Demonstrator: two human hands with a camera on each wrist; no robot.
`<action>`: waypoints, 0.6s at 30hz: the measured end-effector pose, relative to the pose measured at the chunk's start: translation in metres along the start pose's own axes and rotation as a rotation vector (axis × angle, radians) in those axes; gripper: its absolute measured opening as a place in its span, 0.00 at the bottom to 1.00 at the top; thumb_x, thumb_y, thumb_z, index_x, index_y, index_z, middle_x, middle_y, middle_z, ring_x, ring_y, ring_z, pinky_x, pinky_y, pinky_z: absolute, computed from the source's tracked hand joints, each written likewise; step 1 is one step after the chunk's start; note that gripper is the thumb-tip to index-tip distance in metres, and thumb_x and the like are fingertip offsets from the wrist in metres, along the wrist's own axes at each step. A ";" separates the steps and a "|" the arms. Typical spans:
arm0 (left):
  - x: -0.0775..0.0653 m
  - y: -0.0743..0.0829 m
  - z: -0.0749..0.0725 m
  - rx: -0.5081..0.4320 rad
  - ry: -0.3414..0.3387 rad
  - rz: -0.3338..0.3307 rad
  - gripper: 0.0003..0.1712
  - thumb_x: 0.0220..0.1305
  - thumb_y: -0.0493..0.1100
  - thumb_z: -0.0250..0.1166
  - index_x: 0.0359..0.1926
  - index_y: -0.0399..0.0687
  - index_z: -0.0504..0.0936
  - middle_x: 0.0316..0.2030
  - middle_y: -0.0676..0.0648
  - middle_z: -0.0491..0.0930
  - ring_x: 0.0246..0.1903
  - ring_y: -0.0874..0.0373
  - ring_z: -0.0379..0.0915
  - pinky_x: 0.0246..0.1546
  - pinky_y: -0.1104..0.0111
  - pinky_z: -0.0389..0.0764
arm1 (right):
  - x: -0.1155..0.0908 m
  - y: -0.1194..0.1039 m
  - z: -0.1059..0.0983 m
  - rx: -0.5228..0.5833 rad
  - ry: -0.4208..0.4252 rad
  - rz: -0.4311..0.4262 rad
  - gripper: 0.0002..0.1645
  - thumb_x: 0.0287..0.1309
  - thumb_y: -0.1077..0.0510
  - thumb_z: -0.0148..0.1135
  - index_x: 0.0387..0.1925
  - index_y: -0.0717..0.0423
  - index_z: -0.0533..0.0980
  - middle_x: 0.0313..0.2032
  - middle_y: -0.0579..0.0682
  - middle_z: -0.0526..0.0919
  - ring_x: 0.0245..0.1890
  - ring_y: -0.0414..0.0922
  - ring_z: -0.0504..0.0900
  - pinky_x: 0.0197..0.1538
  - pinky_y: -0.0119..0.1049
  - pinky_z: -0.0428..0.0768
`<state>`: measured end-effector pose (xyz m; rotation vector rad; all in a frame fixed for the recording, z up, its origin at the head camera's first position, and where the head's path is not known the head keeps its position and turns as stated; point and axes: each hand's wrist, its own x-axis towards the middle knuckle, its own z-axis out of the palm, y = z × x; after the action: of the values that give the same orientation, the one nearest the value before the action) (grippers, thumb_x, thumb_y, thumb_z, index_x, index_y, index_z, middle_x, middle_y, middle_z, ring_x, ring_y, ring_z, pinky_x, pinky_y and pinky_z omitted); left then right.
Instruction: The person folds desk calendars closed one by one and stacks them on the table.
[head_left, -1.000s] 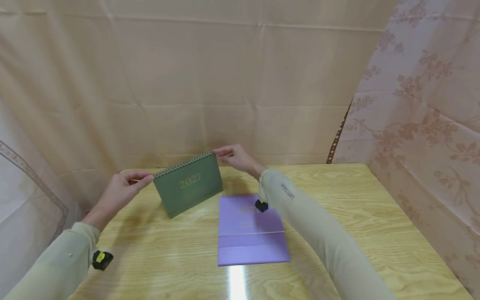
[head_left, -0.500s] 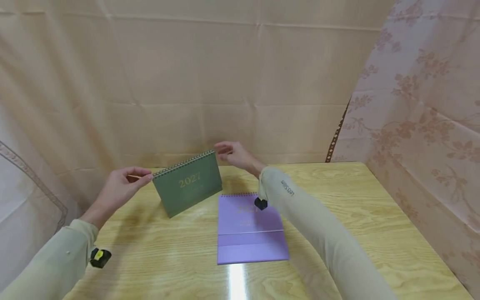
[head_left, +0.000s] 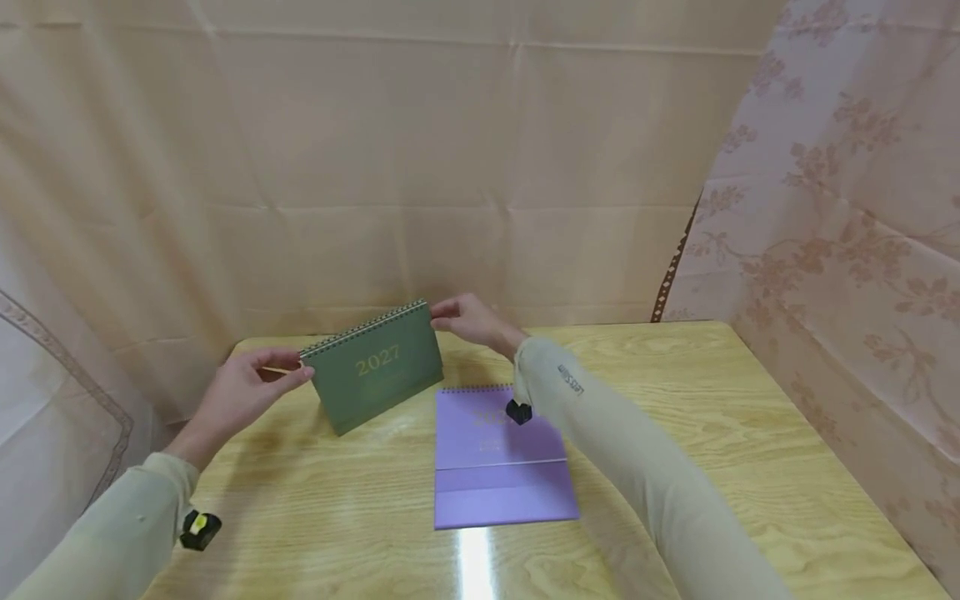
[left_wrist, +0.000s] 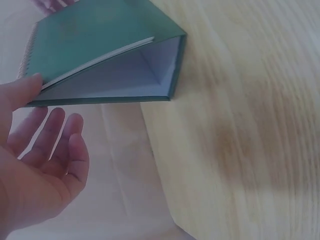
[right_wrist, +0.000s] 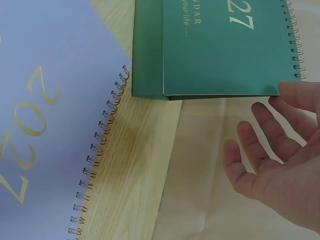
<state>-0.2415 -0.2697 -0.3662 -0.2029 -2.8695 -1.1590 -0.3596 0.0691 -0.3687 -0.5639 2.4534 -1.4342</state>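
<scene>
A green 2027 desk calendar (head_left: 378, 367) stands propped as a tent on the table, spiral binding along its top and gold print facing front. My left hand (head_left: 243, 387) pinches its upper left corner, thumb in front and index finger behind. At the upper right corner my right hand (head_left: 476, 323) grips the edge between thumb and fingers. The left wrist view shows the hollow open side (left_wrist: 130, 72) of the stand. In the right wrist view the right thumb (right_wrist: 300, 95) lies on the front cover near the spiral, the other fingers spread below the edge.
A purple 2027 desk calendar (head_left: 498, 492) lies flat on the wooden table (head_left: 660, 383), partly under my right forearm. A beige curtain (head_left: 450, 167) hangs behind the table's far edge. Floral cloth (head_left: 847, 275) hangs on the right.
My right fingers, apart from the green calendar's corner half a second ago, have come back onto it. My left thumb has slid slightly down over the front. The purple calendar stays in place.
</scene>
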 end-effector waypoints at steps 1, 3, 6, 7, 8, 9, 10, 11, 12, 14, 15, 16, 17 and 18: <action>0.000 -0.001 0.002 0.008 0.005 0.012 0.34 0.66 0.62 0.68 0.58 0.38 0.80 0.51 0.38 0.83 0.46 0.44 0.81 0.39 0.68 0.81 | 0.000 0.001 0.000 0.003 0.000 0.003 0.20 0.71 0.62 0.60 0.60 0.64 0.78 0.59 0.57 0.82 0.61 0.51 0.78 0.65 0.43 0.73; -0.001 -0.002 0.005 0.028 0.019 0.033 0.33 0.66 0.60 0.68 0.57 0.37 0.80 0.49 0.38 0.84 0.45 0.44 0.81 0.38 0.67 0.81 | -0.001 0.003 0.000 0.010 -0.006 0.010 0.19 0.71 0.61 0.60 0.60 0.63 0.79 0.58 0.56 0.82 0.61 0.51 0.78 0.65 0.43 0.73; -0.001 -0.003 0.008 0.043 0.043 0.055 0.32 0.66 0.58 0.69 0.56 0.35 0.81 0.48 0.37 0.85 0.44 0.43 0.82 0.37 0.69 0.81 | -0.001 0.007 0.000 0.006 -0.010 0.017 0.19 0.71 0.60 0.61 0.59 0.61 0.79 0.58 0.54 0.83 0.61 0.50 0.78 0.65 0.43 0.74; -0.001 -0.004 0.009 0.040 0.048 0.056 0.31 0.66 0.57 0.70 0.56 0.35 0.81 0.47 0.37 0.85 0.44 0.43 0.82 0.36 0.70 0.81 | 0.000 0.008 0.001 0.005 -0.011 0.016 0.18 0.71 0.60 0.61 0.59 0.60 0.79 0.58 0.54 0.83 0.61 0.50 0.78 0.64 0.43 0.74; -0.001 -0.004 0.010 0.039 0.051 0.054 0.31 0.66 0.58 0.70 0.55 0.35 0.81 0.47 0.37 0.85 0.44 0.43 0.82 0.36 0.70 0.81 | -0.001 0.009 0.001 0.002 -0.012 0.012 0.18 0.71 0.60 0.61 0.59 0.60 0.79 0.58 0.54 0.83 0.61 0.50 0.78 0.64 0.43 0.74; -0.001 -0.005 0.010 0.036 0.052 0.051 0.32 0.66 0.58 0.70 0.55 0.35 0.81 0.47 0.36 0.85 0.44 0.43 0.82 0.36 0.71 0.81 | -0.001 0.009 0.001 0.000 -0.010 0.008 0.18 0.71 0.60 0.61 0.59 0.60 0.80 0.58 0.54 0.83 0.61 0.50 0.78 0.64 0.43 0.74; -0.001 -0.005 0.010 0.034 0.051 0.045 0.32 0.66 0.58 0.70 0.55 0.35 0.81 0.48 0.36 0.85 0.44 0.43 0.82 0.36 0.70 0.81 | -0.001 0.009 0.001 -0.003 -0.009 0.005 0.18 0.71 0.60 0.61 0.59 0.60 0.79 0.58 0.54 0.82 0.61 0.50 0.78 0.64 0.43 0.74; -0.001 -0.005 0.011 0.032 0.049 0.040 0.32 0.66 0.59 0.70 0.55 0.35 0.82 0.48 0.36 0.85 0.44 0.43 0.82 0.36 0.69 0.81 | -0.001 0.009 0.002 -0.005 -0.007 0.005 0.18 0.71 0.60 0.61 0.59 0.60 0.79 0.59 0.53 0.82 0.61 0.50 0.78 0.64 0.43 0.75; -0.001 -0.005 0.011 0.029 0.046 0.033 0.33 0.66 0.59 0.69 0.56 0.35 0.82 0.48 0.36 0.85 0.45 0.42 0.82 0.38 0.67 0.82 | -0.001 0.010 0.002 -0.005 -0.007 0.004 0.19 0.71 0.61 0.60 0.60 0.60 0.79 0.59 0.53 0.82 0.61 0.50 0.78 0.63 0.43 0.75; -0.001 -0.005 0.012 0.041 0.046 0.026 0.34 0.66 0.60 0.69 0.56 0.34 0.82 0.50 0.35 0.84 0.46 0.41 0.82 0.41 0.61 0.84 | -0.001 0.010 0.004 -0.008 -0.007 0.000 0.19 0.71 0.61 0.60 0.61 0.60 0.79 0.61 0.54 0.80 0.61 0.50 0.78 0.63 0.42 0.76; -0.002 -0.005 0.012 0.049 0.050 0.028 0.34 0.66 0.60 0.69 0.56 0.33 0.82 0.50 0.35 0.84 0.47 0.40 0.82 0.43 0.57 0.84 | 0.000 0.010 0.005 -0.009 -0.006 -0.001 0.19 0.71 0.61 0.60 0.61 0.60 0.78 0.62 0.54 0.79 0.60 0.50 0.78 0.62 0.42 0.76; -0.002 -0.004 0.013 0.065 0.057 0.032 0.34 0.66 0.60 0.69 0.55 0.33 0.83 0.50 0.34 0.84 0.48 0.39 0.82 0.44 0.53 0.84 | 0.000 0.010 0.005 -0.010 -0.005 -0.002 0.20 0.71 0.61 0.60 0.61 0.60 0.78 0.63 0.54 0.79 0.60 0.50 0.79 0.62 0.42 0.76; -0.002 -0.004 0.013 0.079 0.066 0.038 0.33 0.66 0.59 0.69 0.55 0.33 0.84 0.50 0.34 0.84 0.48 0.39 0.82 0.45 0.51 0.83 | -0.001 0.010 0.006 -0.007 -0.002 -0.003 0.20 0.71 0.62 0.61 0.61 0.60 0.78 0.63 0.54 0.79 0.59 0.50 0.79 0.61 0.41 0.77; -0.003 -0.004 0.014 0.096 0.077 0.045 0.32 0.66 0.59 0.69 0.54 0.33 0.84 0.50 0.35 0.84 0.48 0.39 0.82 0.46 0.49 0.83 | -0.001 0.010 0.006 -0.004 0.001 -0.006 0.20 0.71 0.62 0.61 0.61 0.61 0.78 0.63 0.55 0.79 0.59 0.50 0.80 0.61 0.41 0.77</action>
<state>-0.2389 -0.2631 -0.3792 -0.2132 -2.8292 -0.9960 -0.3583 0.0690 -0.3801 -0.5721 2.4586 -1.4325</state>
